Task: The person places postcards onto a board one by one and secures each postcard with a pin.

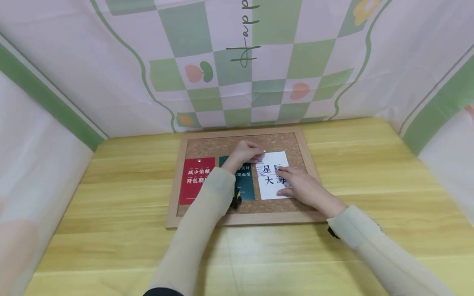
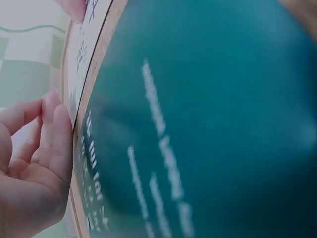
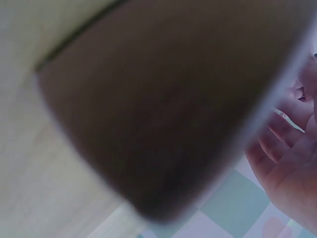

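A white card [image 1: 271,190] with large black characters lies on the right part of a wood-framed cork board [image 1: 211,144]. At its top edge my left hand [image 1: 246,152] pinches a small shiny pushpin [image 1: 264,151] between thumb and fingertips. My right hand [image 1: 301,187] rests on the card's right side, fingers spread and fairly straight. A dark green card [image 1: 247,191] sits left of the white one, partly covered by the left forearm. In the left wrist view, this green card [image 2: 213,99] looms close beside the left hand [image 2: 39,163].
A red card [image 1: 189,191] with a pin [image 1: 199,160] at its top is on the board's left side. The board lies on a yellow wood-grain table [image 1: 370,172]. A checked cloth [image 1: 274,61] rises behind it, with cloth on both sides.
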Available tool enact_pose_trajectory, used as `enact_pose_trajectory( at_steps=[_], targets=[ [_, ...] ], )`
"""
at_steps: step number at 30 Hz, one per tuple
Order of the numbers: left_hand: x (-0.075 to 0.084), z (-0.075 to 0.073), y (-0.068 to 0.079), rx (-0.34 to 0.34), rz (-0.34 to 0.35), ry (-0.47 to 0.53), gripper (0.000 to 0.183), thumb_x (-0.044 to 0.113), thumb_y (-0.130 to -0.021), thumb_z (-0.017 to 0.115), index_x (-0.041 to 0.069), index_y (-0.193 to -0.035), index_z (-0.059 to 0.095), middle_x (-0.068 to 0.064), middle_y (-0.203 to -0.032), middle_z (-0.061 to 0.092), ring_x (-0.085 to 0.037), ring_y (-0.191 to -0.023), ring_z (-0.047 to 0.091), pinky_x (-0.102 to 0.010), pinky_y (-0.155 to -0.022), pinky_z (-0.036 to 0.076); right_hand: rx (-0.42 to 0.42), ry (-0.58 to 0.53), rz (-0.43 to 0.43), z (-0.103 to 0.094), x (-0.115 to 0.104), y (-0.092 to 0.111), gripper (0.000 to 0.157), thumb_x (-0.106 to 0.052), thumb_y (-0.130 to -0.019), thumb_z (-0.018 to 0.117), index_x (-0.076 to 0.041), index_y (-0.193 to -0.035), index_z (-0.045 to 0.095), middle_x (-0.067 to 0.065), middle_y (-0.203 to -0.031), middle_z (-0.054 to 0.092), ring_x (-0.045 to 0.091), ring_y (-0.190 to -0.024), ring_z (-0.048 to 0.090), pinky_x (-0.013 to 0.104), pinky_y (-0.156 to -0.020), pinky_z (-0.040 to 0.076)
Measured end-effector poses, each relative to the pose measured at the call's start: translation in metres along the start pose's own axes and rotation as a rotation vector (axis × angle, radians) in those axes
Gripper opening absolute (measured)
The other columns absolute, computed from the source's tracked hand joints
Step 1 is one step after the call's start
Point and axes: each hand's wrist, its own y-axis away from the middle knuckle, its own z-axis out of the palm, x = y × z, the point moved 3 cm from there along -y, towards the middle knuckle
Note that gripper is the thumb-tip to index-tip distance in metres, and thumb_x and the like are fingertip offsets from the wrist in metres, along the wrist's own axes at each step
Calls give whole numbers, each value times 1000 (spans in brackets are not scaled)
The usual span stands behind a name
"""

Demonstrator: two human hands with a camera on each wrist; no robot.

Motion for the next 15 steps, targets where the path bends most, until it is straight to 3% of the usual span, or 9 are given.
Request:
enact_pose_trajectory(
  at_steps=[8, 15],
  targets=[
    [-2, 4, -5, -14, -55, 88, 28, 14, -93, 61, 0, -117, 64, -16, -107, 70, -8, -73, 64, -19, -72, 57, 7, -2, -15, 1, -3, -2, 65, -32, -85, 70, 4, -134, 50, 28, -140, 47, 46, -128, 46, 57, -107, 37],
    [-2, 2, -2, -38, -59, 67, 28, 16, -93, 62, 0, -115, 66, -8, -93, 72, -3, -62, 61, -13, -58, 52, 12, -3, -14, 1, -3, -3, 65, -32, -84, 70, 5, -134, 49, 28, -140, 46, 47, -128, 45, 57, -107, 36]
  ],
)
